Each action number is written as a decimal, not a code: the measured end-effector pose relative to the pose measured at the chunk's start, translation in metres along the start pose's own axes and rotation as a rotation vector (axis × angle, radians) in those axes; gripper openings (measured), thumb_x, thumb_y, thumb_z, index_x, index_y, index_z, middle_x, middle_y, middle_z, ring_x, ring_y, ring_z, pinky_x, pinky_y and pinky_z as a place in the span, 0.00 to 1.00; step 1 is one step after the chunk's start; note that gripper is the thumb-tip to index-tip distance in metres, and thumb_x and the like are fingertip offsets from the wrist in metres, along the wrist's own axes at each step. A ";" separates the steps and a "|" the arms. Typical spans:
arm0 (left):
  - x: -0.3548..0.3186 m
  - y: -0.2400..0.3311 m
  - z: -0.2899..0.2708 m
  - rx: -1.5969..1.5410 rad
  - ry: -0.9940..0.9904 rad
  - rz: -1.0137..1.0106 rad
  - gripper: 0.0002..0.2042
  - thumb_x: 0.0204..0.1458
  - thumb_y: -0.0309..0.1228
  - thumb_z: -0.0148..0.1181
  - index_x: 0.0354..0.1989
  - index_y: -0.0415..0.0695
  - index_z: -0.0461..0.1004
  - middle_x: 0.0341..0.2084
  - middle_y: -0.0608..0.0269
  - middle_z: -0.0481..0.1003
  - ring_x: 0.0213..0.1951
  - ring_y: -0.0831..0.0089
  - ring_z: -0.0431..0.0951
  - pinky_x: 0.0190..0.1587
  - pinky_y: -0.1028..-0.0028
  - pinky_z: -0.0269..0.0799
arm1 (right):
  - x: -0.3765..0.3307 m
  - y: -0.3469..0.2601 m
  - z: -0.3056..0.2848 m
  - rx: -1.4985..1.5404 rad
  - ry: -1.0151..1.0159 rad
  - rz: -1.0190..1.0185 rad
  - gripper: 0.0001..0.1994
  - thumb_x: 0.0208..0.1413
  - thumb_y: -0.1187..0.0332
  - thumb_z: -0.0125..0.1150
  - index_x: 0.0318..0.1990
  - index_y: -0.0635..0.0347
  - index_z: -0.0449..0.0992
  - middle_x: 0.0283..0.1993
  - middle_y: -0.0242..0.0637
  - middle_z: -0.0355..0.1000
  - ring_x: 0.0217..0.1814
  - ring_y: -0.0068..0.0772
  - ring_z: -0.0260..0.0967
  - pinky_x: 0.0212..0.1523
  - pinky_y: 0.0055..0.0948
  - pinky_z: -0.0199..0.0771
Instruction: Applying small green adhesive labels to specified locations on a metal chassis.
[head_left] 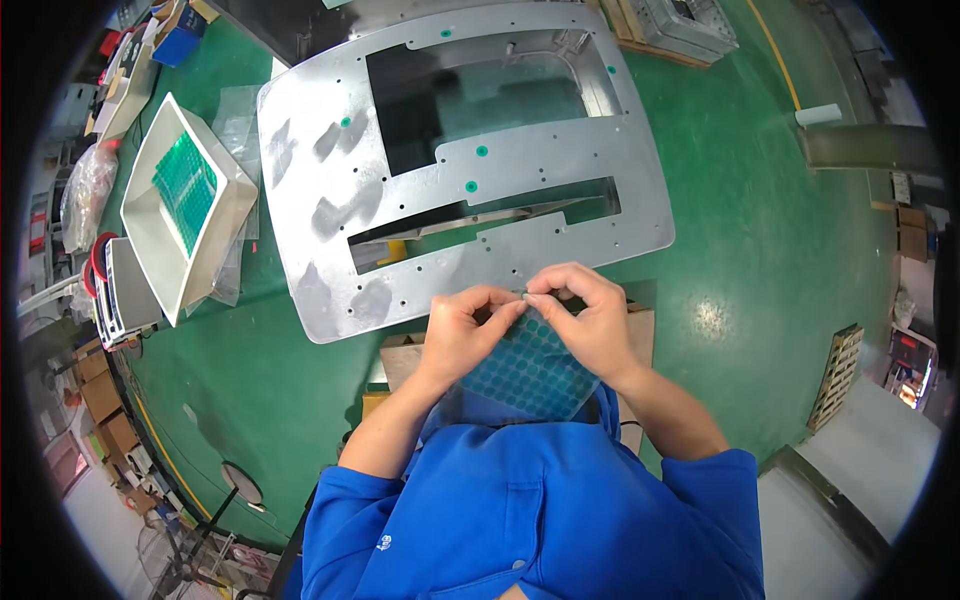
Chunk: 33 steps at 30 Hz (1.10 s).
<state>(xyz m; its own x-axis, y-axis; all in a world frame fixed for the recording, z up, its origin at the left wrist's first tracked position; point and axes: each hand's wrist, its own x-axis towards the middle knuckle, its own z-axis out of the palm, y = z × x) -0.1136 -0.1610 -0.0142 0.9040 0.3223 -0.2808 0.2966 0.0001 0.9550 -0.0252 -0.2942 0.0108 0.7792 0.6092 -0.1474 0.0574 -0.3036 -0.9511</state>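
Note:
My left hand (462,330) and my right hand (588,318) meet just below the near edge of a large metal panel (330,220). Thumb and forefinger of each are pinched together at the top corner of a sheet of round green stickers (528,372), which hangs down before my body. Whether a single sticker is between the fingertips is too small to tell. The silver panel has two wide cut-outs and many small holes. Green round stickers such as this one (482,151) sit on several spots of it.
At the left a white tray (218,250) holds a green sticker sheet (186,185), with clear plastic bags beside it. Red-handled scissors (98,262) are by the tray. A grey crate (690,28) stands at the far right, a wooden pallet (836,378) at the right.

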 end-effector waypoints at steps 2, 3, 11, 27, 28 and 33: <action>0.001 -0.001 0.001 0.027 0.007 -0.020 0.04 0.43 0.25 0.60 0.25 0.36 0.75 0.14 0.64 0.73 0.17 0.86 0.68 0.20 0.84 0.64 | 0.002 0.006 0.002 -0.113 0.022 -0.136 0.03 0.43 0.78 0.57 0.27 0.64 0.71 0.29 0.33 0.68 0.29 0.24 0.66 0.30 0.20 0.66; 0.003 -0.003 0.001 0.012 0.010 -0.030 0.04 0.43 0.25 0.60 0.25 0.36 0.75 0.13 0.64 0.72 0.17 0.86 0.68 0.20 0.83 0.63 | 0.003 0.008 0.002 -0.169 0.032 -0.205 0.03 0.43 0.78 0.57 0.27 0.64 0.70 0.29 0.33 0.67 0.30 0.25 0.66 0.30 0.22 0.67; 0.013 -0.005 0.002 0.018 0.084 -0.058 0.06 0.43 0.26 0.60 0.24 0.36 0.74 0.11 0.65 0.71 0.16 0.86 0.66 0.18 0.82 0.61 | 0.018 0.016 0.005 -0.173 0.036 -0.143 0.04 0.42 0.78 0.57 0.27 0.64 0.68 0.28 0.33 0.65 0.30 0.24 0.63 0.32 0.22 0.63; 0.010 -0.024 -0.008 -0.051 0.123 -0.052 0.06 0.43 0.28 0.62 0.23 0.37 0.75 0.11 0.70 0.69 0.16 0.88 0.63 0.17 0.85 0.58 | 0.050 0.038 -0.025 -0.439 0.077 0.034 0.03 0.44 0.77 0.55 0.28 0.62 0.72 0.27 0.32 0.63 0.27 0.22 0.61 0.29 0.20 0.61; 0.010 -0.024 -0.008 -0.053 0.121 -0.053 0.06 0.43 0.28 0.62 0.23 0.37 0.75 0.11 0.70 0.69 0.16 0.88 0.63 0.17 0.85 0.58 | 0.050 0.038 -0.025 -0.462 0.076 0.028 0.03 0.43 0.77 0.55 0.28 0.62 0.72 0.27 0.32 0.63 0.27 0.22 0.61 0.29 0.20 0.62; 0.010 -0.023 -0.008 -0.065 0.121 -0.067 0.06 0.43 0.28 0.62 0.23 0.37 0.75 0.12 0.70 0.70 0.16 0.88 0.63 0.18 0.85 0.59 | 0.051 0.036 -0.024 -0.529 0.072 0.056 0.01 0.44 0.73 0.55 0.26 0.58 0.71 0.29 0.33 0.65 0.30 0.30 0.65 0.31 0.28 0.64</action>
<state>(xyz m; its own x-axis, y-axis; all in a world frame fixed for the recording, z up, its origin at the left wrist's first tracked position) -0.1138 -0.1499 -0.0380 0.8382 0.4311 -0.3340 0.3305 0.0856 0.9399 0.0318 -0.2912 -0.0246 0.8296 0.5356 -0.1575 0.3068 -0.6731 -0.6729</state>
